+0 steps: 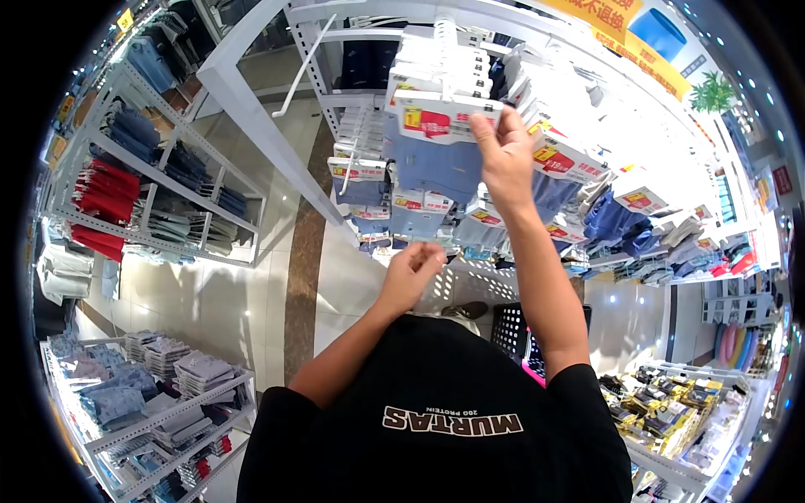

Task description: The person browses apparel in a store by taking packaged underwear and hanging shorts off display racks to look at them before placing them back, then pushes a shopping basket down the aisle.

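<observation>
My right hand [508, 159] grips the right edge of a white header card on a blue packaged garment [438, 168], thumb in front. The card carries a red and yellow label, and the pack hangs at the front of a hook [444, 38] with several similar packs behind it. Lower down, in front of my body, my left hand [411, 272] is held in the air with its fingers curled together and nothing visible in them. Just above it hangs another blue pack [417, 216] with a white card.
More carded packs [570, 155] crowd the rack to the right. A bare hook [306, 67] juts out at the left by a white post [268, 126]. A dark shopping basket [509, 327] is at my right side. Clothing shelves [168, 168] stand across the aisle.
</observation>
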`<state>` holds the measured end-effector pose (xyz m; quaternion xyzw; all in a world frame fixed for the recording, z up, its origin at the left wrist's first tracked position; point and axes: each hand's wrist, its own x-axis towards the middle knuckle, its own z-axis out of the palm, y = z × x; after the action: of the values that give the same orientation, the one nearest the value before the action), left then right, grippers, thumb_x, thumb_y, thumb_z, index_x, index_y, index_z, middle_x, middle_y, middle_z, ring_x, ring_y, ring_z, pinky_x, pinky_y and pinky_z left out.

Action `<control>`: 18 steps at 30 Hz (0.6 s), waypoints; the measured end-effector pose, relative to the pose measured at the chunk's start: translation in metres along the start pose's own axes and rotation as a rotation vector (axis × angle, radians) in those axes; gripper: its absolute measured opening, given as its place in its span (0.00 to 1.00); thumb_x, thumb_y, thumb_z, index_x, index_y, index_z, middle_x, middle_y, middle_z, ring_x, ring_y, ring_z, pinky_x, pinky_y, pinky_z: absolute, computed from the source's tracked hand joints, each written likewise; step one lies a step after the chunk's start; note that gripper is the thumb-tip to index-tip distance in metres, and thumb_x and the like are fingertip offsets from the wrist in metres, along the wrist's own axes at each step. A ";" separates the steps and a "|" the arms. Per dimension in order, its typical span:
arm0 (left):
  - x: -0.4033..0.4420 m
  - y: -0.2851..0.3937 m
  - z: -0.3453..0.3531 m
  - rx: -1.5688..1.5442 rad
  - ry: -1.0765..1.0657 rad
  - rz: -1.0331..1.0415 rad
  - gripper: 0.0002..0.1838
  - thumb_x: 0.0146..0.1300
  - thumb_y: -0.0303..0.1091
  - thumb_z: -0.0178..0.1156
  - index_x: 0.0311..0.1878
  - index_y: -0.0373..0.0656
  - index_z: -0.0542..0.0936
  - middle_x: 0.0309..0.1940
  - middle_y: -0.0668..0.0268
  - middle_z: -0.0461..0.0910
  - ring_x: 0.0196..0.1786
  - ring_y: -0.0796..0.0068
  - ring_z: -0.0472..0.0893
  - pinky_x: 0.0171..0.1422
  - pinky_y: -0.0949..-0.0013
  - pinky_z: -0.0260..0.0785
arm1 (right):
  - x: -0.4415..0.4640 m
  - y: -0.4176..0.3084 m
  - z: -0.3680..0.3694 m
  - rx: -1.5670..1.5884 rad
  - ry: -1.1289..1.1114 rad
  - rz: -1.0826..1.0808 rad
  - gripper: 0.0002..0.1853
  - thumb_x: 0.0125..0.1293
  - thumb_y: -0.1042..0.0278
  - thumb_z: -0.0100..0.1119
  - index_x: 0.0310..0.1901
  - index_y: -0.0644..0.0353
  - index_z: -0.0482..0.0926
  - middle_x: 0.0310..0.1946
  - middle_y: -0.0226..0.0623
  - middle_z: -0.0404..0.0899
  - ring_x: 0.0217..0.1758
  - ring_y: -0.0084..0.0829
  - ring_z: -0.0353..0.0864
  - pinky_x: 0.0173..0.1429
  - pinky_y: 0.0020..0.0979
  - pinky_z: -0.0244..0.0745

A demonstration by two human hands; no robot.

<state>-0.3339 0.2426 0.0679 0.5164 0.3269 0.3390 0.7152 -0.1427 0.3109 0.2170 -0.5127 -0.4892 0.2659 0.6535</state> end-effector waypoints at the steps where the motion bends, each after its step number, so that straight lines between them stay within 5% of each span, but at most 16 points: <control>1: -0.004 -0.005 0.003 0.064 -0.044 -0.019 0.13 0.73 0.34 0.62 0.53 0.34 0.79 0.41 0.64 0.84 0.41 0.79 0.82 0.49 0.74 0.74 | -0.001 0.006 0.002 0.071 -0.013 -0.032 0.15 0.75 0.66 0.61 0.56 0.68 0.75 0.47 0.33 0.83 0.49 0.19 0.79 0.56 0.24 0.74; 6: -0.015 0.000 0.021 0.241 -0.223 -0.133 0.12 0.71 0.33 0.64 0.52 0.36 0.82 0.40 0.69 0.83 0.42 0.83 0.79 0.48 0.76 0.71 | -0.024 0.025 -0.003 0.056 -0.008 0.026 0.18 0.72 0.70 0.62 0.58 0.70 0.74 0.50 0.39 0.82 0.52 0.26 0.81 0.58 0.28 0.76; 8: -0.013 -0.007 0.019 0.250 -0.251 -0.100 0.12 0.71 0.34 0.63 0.51 0.36 0.82 0.40 0.69 0.83 0.41 0.83 0.79 0.48 0.76 0.71 | -0.048 0.012 -0.009 -0.248 0.075 -0.126 0.21 0.68 0.70 0.65 0.60 0.68 0.75 0.50 0.44 0.82 0.52 0.35 0.83 0.58 0.33 0.78; 12: -0.011 -0.011 0.018 0.244 -0.209 -0.046 0.13 0.71 0.37 0.64 0.50 0.37 0.82 0.36 0.68 0.83 0.35 0.82 0.78 0.43 0.73 0.72 | -0.079 -0.014 -0.048 -0.377 0.177 -0.313 0.18 0.64 0.72 0.69 0.55 0.65 0.80 0.49 0.40 0.81 0.53 0.31 0.82 0.58 0.32 0.77; 15: -0.009 -0.021 0.016 0.235 -0.242 -0.048 0.13 0.71 0.37 0.64 0.50 0.37 0.82 0.35 0.69 0.82 0.35 0.83 0.77 0.42 0.73 0.72 | -0.074 -0.016 -0.088 -0.467 0.494 -0.424 0.16 0.65 0.70 0.70 0.52 0.61 0.80 0.49 0.37 0.80 0.50 0.29 0.78 0.57 0.31 0.74; 18: -0.008 -0.020 0.019 0.254 -0.323 -0.095 0.13 0.71 0.37 0.64 0.50 0.37 0.82 0.34 0.70 0.81 0.33 0.83 0.76 0.41 0.74 0.71 | -0.072 -0.012 -0.117 -0.582 0.592 -0.335 0.26 0.67 0.72 0.70 0.64 0.66 0.72 0.57 0.39 0.76 0.58 0.29 0.76 0.65 0.33 0.70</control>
<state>-0.3197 0.2217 0.0539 0.6341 0.2722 0.1737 0.7026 -0.0649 0.1978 0.2028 -0.6429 -0.4118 -0.1506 0.6280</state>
